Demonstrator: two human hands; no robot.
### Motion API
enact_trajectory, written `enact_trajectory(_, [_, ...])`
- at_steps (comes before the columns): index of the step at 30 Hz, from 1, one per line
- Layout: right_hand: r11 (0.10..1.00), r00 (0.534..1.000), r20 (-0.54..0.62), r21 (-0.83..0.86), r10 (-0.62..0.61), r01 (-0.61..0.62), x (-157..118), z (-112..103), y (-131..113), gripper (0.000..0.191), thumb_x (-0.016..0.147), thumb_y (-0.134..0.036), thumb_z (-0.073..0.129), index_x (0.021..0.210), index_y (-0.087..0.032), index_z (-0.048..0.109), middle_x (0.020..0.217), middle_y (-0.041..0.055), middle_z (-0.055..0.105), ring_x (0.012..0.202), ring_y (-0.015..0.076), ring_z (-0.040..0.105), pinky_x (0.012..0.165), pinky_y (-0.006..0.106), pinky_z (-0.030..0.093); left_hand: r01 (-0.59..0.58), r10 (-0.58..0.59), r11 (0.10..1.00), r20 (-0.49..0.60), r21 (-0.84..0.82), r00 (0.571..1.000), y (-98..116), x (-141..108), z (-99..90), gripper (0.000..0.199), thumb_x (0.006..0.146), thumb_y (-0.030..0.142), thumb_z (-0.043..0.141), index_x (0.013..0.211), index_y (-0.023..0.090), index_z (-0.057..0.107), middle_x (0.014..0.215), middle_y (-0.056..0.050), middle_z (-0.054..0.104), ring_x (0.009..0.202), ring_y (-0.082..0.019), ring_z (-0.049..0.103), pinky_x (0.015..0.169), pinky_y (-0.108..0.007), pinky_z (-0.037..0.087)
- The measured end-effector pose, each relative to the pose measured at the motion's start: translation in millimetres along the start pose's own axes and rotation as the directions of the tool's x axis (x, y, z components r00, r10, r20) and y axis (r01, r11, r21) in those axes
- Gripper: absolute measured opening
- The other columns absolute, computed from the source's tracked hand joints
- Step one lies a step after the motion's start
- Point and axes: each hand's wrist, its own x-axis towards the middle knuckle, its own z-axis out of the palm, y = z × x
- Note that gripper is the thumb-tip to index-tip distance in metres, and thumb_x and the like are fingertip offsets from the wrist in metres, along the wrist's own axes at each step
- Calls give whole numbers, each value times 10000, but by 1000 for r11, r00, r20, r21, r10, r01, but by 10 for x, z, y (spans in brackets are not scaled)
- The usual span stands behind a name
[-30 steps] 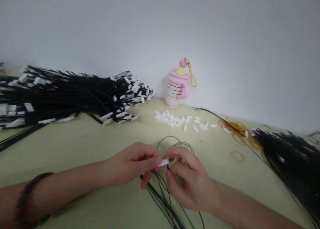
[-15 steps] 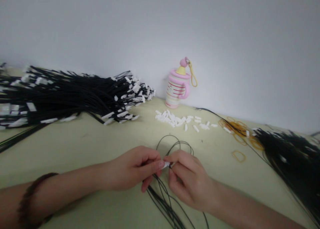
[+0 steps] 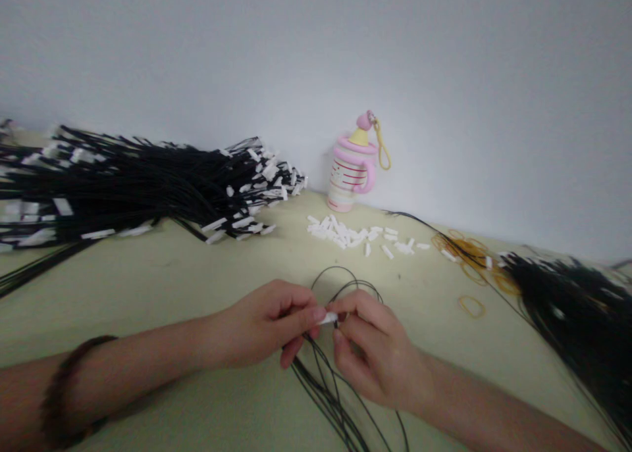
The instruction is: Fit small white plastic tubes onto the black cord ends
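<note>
My left hand point(image 3: 266, 324) pinches a small white plastic connector point(image 3: 327, 318) between thumb and fingers. My right hand point(image 3: 378, 350) faces it, and its fingertips pinch the end of a thin black wire point(image 3: 323, 379) right at the connector. Loose loops of this wire hang under both hands and curl up behind them. The connector's far end is hidden by my fingers, so I cannot tell if the wire sits inside it.
A large bundle of black wires with white connectors point(image 3: 148, 182) lies at the left, and another black bundle point(image 3: 577, 314) lies at the right. Loose white connectors point(image 3: 355, 236), yellow rubber bands point(image 3: 469, 254) and a pink bottle-shaped cup point(image 3: 349, 175) stand along the wall.
My hands stay together at the connector, and more of its white body shows between my fingers. The view has shifted slightly.
</note>
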Motion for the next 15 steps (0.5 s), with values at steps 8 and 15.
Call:
enact_trajectory(8, [989,991,-34,81,129,-126,-48,2,38,105,821,-85,470,748,-159,451,963,73,408,815,136,459,648,252,447,1,-44,984,-236,-179,971,64,8,13,328,871,403,470,679,154,563,380,81,431,379,-46,307,392,-140,226])
enact_trajectory(15, [999,999,-41,51,-3,5,-49,-36,35,90,783,-116,503,729,-170,456,911,67,431,775,126,490,587,225,449,-27,-56,915,-191,-403,980,51,-30,104,326,853,417,507,660,166,583,377,74,418,363,-51,250,353,-152,158])
